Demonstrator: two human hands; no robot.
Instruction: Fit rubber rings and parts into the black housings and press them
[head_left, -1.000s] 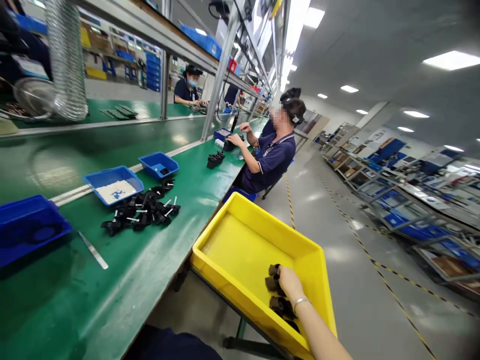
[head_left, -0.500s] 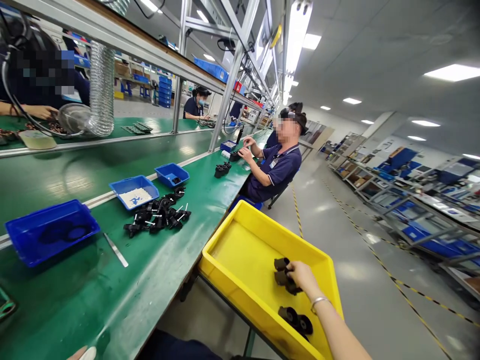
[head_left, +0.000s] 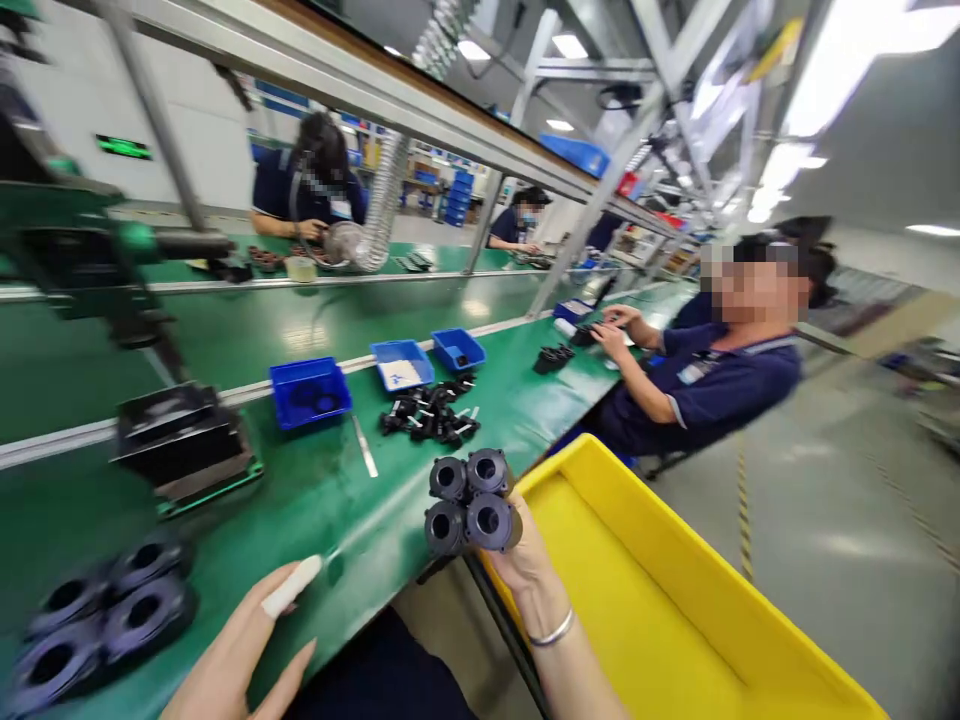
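Four cylinders (head_left: pixel 480 500), dark, ring-mouthed and smooth, are bunched in the right hand (head_left: pixel 525 560), closed round their right side, above the edge between the glossy green bench (head_left: pixel 367 520) and yellow plastic bin (head_left: pixel 712 580). It looks like carrying; moving on calls for keeping all four together. The left hand (head_left: pixel 244 630) is empty, fingers parted; a matching cluster (head_left: pixel 116 635) sits near left.

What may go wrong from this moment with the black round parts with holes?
Dropping: the right hand grips four black hollow cylindrical parts together near the edge of the glossy green tabletop, so one might slip and fall.

Bumping: the open left hand seems near another four black round parts with centre holes, lower left, and might knock them out of place.
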